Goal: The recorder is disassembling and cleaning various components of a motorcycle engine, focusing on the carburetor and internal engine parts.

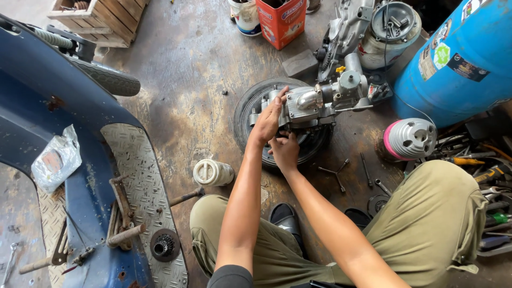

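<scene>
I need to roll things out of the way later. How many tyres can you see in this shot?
2. One tyre lies flat on the floor under the engine that both hands work on; another tyre is on the blue scooter at upper left. Others may be hidden.

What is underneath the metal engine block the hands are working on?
A black tyre lies flat under the engine block, on the floor. Its centre is covered by the engine and both hands, left hand and right hand.

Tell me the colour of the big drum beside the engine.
Bright blue drum, with stickers on it; the head view shows it at upper right.
</scene>
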